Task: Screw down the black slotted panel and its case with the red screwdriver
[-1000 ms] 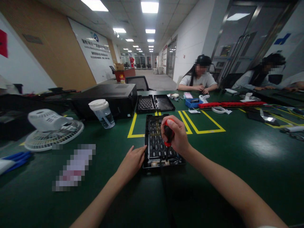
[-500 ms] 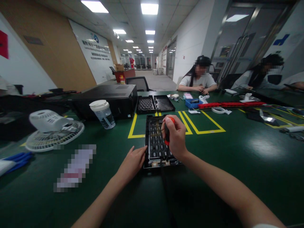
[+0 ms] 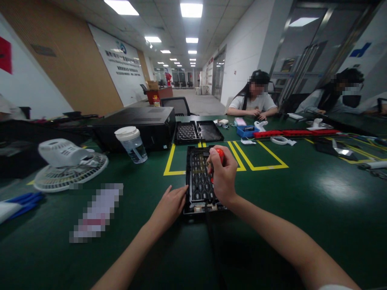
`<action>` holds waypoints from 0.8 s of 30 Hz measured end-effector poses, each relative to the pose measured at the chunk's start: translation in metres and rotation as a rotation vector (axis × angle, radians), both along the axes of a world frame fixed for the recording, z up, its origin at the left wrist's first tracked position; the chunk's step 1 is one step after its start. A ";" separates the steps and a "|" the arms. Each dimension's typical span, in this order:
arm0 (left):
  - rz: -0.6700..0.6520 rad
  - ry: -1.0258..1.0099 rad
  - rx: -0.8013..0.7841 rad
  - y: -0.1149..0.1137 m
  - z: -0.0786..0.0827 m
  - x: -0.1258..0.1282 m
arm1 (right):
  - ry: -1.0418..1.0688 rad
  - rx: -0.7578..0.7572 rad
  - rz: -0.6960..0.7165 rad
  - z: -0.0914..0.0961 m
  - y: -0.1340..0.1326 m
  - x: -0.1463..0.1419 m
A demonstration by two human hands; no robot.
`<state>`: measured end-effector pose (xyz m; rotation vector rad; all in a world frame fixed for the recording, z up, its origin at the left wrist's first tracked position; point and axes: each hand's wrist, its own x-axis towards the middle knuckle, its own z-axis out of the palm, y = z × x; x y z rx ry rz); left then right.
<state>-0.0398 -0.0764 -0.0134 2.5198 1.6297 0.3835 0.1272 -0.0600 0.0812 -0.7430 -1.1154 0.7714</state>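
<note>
A black device case (image 3: 201,189) lies on the green table in front of me, its inside showing rows of dark rounded cells and small parts along the near edge. My left hand (image 3: 172,201) rests against the left side of this case, fingers stretched out and touching its rim. My right hand (image 3: 223,175) is closed round the handle of a screwdriver (image 3: 219,153), red at the top with a dark grip. The tool is held upright over the right part of the case. My hand hides its tip.
A cup (image 3: 133,145) and a white fan part (image 3: 71,165) stand to the left, near blue-handled items (image 3: 24,205). Behind are a large black box (image 3: 133,125), another opened black case (image 3: 186,132) and a blue tray (image 3: 246,131). Two people sit across the table.
My right hand has tilted slightly round the screwdriver handle, and more of its red top shows. My left hand and the case stay in place.
</note>
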 end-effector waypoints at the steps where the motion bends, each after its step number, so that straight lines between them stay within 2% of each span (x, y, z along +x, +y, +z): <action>1: 0.000 0.001 -0.002 0.000 0.000 0.000 | 0.002 0.001 -0.005 0.000 0.000 -0.001; 7: -0.003 -0.009 0.011 0.000 0.000 -0.001 | -0.024 0.011 0.001 0.000 -0.003 -0.001; 11: 0.004 -0.005 -0.002 0.000 -0.002 -0.001 | 0.004 0.008 0.115 -0.001 -0.005 0.002; 15: 0.003 -0.008 0.002 0.001 -0.003 -0.002 | 0.077 0.011 0.354 -0.001 -0.003 0.007; 20: -0.003 -0.006 0.009 0.001 -0.003 -0.002 | 0.050 -0.014 0.635 0.001 0.006 0.016; 24: -0.007 -0.007 0.013 0.002 -0.004 -0.003 | 0.027 -0.041 0.963 0.004 0.025 0.027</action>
